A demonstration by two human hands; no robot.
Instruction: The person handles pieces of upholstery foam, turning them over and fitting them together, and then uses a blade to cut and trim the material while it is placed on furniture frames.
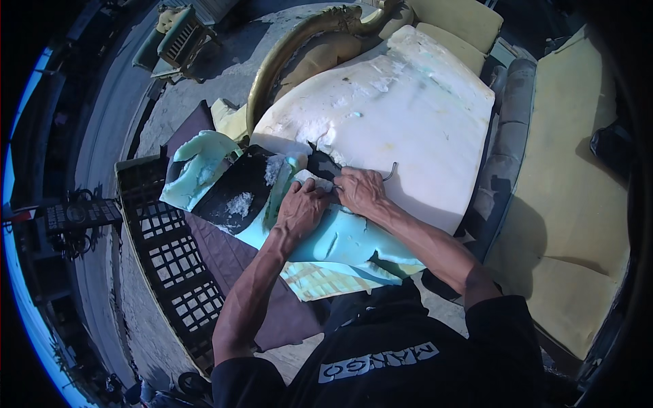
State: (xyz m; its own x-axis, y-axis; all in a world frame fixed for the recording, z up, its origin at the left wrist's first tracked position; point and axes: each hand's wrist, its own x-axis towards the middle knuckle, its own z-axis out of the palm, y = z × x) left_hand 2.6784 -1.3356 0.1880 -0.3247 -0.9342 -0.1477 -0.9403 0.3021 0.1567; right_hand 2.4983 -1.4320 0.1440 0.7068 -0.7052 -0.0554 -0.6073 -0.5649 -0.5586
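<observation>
One torn, pale turquoise foam piece [347, 238], creased and notched along its lower side, is seen in front of the person's body, below one large, white, rounded foam slab [408, 122] whose surface is marked by stains and whose near edge is ragged. The piece's upper edge is covered by two hands: the left hand [303, 205] is nearly closed, fingers curled against one small white scrap [316, 180]; the right hand [360, 190] is also curled, but what is pinched in it cannot be told. One thin, hooked metal rod [391, 171] is seen beside the right wrist. To the left, one black sheet [235, 178] is strewn with whitish fluff; behind, one carved golden frame [264, 85] is seen.
</observation>
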